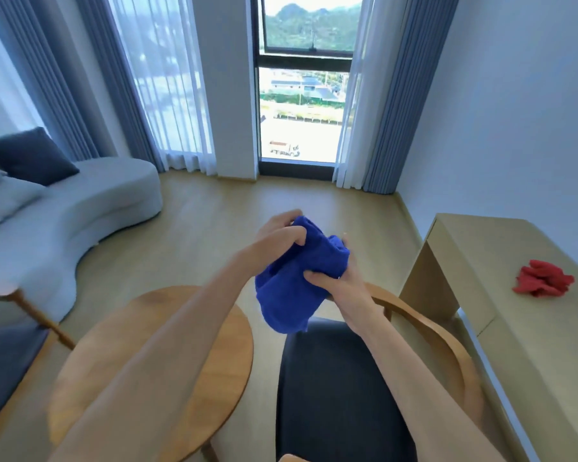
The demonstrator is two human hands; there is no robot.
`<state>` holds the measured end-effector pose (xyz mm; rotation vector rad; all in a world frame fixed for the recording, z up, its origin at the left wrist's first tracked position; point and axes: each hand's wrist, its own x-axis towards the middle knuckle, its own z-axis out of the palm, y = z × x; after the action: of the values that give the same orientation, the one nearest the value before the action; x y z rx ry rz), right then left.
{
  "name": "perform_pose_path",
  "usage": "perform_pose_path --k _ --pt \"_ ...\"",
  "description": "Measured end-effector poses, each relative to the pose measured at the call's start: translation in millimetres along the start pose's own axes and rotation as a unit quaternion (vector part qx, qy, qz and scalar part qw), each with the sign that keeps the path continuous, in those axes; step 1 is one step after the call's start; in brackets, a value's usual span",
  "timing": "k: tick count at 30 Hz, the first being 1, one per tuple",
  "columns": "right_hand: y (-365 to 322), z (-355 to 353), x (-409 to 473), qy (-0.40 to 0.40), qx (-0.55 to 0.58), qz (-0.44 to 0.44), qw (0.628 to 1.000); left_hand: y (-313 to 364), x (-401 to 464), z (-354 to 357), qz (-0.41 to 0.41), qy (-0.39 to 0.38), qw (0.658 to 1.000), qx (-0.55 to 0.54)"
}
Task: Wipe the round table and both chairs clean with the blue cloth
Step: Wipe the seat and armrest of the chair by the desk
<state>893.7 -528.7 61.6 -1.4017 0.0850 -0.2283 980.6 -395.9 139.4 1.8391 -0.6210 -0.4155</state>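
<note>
— Where is the bright blue terry cloth (294, 281)?

— In the air, bunched between both hands, above the gap between the round wooden worktop (211, 358) and the wooden armchair with a dark seat pad (341, 395). The left hand (281, 236) has its grip closed on the cloth's upper edge, fingers curled over it; the right hand (334, 281) pinches the lower right side, thumb pressed into the fabric. A loose fold hangs down toward the seat.

— And the second chair?

— Only part shows at the left edge — a dark-cushioned wooden chair (10, 358) with a slanted arm, just beside the round worktop.

— What of the room?

— Pale wooden plank floor (214, 211), a curved light-grey sofa (80, 208) along the left with a dark blue cushion (30, 158) and paler ones. Ahead, a tall window (301, 95) flanked by sheer white and grey-blue curtains (394, 105). Against the right wall stands a light wooden desk (481, 261); a crumpled red cloth (544, 278) lies near its middle, and something white at the desk's right edge is cut off.
</note>
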Motion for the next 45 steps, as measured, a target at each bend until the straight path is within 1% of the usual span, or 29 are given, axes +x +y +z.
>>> perform_pose_path --k 2,4,6,7,8,10,13,15,17,18,21,27,29,31,34,36,38,40,45 --pt "-4 10 -17 -0.014 -0.031 -0.013 0.999 7 -28 -9 0.01 0.03 0.999 0.019" --pt "-9 22 -33 -0.012 -0.069 -0.004 0.998 13 -54 -19 0.011 0.045 0.998 0.037" --pt "-19 35 -45 -0.009 -0.144 -0.012 0.99 17 -77 -28 0.011 0.058 0.997 0.053" --pt "-25 42 -50 -0.02 -0.186 -0.026 0.982 19 -88 -33 0.01 0.064 0.996 0.06" --pt "-33 49 -53 -0.043 -0.218 -0.04 0.974 23 -98 -38 0.009 0.069 0.995 0.067" --pt "-51 63 -57 -0.114 -0.246 -0.049 0.961 30 -117 -49 0.01 0.082 0.994 0.076" --pt "-76 82 -59 -0.21 -0.284 -0.02 0.935 40 -142 -72 0.005 0.105 0.992 0.073" --pt "-87 93 -57 -0.24 -0.339 -0.006 0.91 43 -157 -90 -0.002 0.12 0.99 0.075" --pt "-96 105 -56 -0.246 -0.389 -0.009 0.888 42 -171 -109 -0.01 0.135 0.987 0.086" --pt "-100 112 -56 -0.243 -0.401 -0.014 0.883 42 -177 -118 -0.014 0.141 0.986 0.087" --pt "-112 134 -54 -0.237 -0.424 -0.038 0.873 39 -195 -144 -0.017 0.14 0.985 0.1" --pt "-122 179 -51 -0.246 -0.433 -0.047 0.866 33 -222 -185 -0.004 0.103 0.968 0.228" --pt "-124 191 -51 -0.255 -0.416 -0.049 0.872 32 -230 -193 -0.012 0.094 0.959 0.265" --pt "-128 200 -51 -0.257 -0.398 -0.042 0.879 31 -236 -199 -0.017 0.091 0.96 0.264" --pt "-134 208 -49 -0.268 -0.392 -0.021 0.88 29 -242 -205 -0.009 0.081 0.97 0.229" --pt "-137 212 -47 -0.276 -0.386 -0.017 0.88 26 -244 -208 0.005 0.066 0.965 0.255" --pt "-139 214 -46 -0.278 -0.378 -0.016 0.883 24 -243 -211 0.017 0.063 0.951 0.302" --pt "-141 217 -45 -0.281 -0.388 -0.021 0.877 25 -242 -215 0.023 0.062 0.941 0.333" --pt "-145 225 -41 -0.276 -0.418 -0.025 0.865 28 -239 -221 0.012 0.034 0.93 0.365"
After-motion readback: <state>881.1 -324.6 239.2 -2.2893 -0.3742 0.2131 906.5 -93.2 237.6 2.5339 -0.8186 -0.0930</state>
